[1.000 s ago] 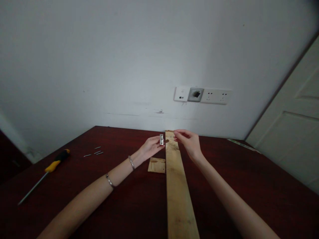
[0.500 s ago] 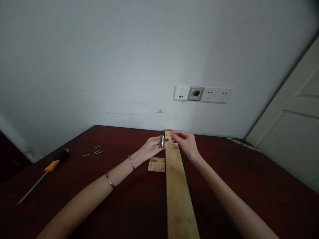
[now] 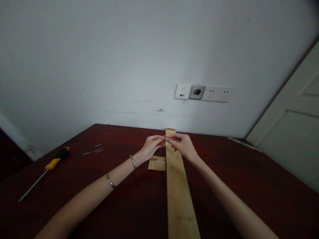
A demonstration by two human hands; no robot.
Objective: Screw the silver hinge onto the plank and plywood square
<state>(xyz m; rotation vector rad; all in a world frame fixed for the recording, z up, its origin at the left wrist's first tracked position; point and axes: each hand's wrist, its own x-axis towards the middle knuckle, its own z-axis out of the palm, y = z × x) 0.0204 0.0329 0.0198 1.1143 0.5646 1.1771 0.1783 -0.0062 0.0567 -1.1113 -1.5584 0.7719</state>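
A small silver metal piece (image 3: 164, 140), which looks like a hinge, is held up over the far part of a long wooden board (image 3: 177, 192). My left hand (image 3: 150, 146) pinches it from the left. From the right, the thumb and forefinger of my right hand (image 3: 183, 144) close on its upper end. Fingers cover much of the piece, so its details are hidden. Below my left hand, a short wooden block (image 3: 157, 163) lies against the left edge of the long board.
To the left on the dark red table (image 3: 119, 205) lies a yellow and black screwdriver (image 3: 52, 164). Several screws (image 3: 97, 150) lie beyond it. Behind the table rises a white wall with sockets (image 3: 215, 94), and a pale door (image 3: 296, 116) stands at right.
My right hand has moved left and its fingertips now meet the metal piece. My left hand has turned the piece, which shows less of its face, and shifted slightly right.
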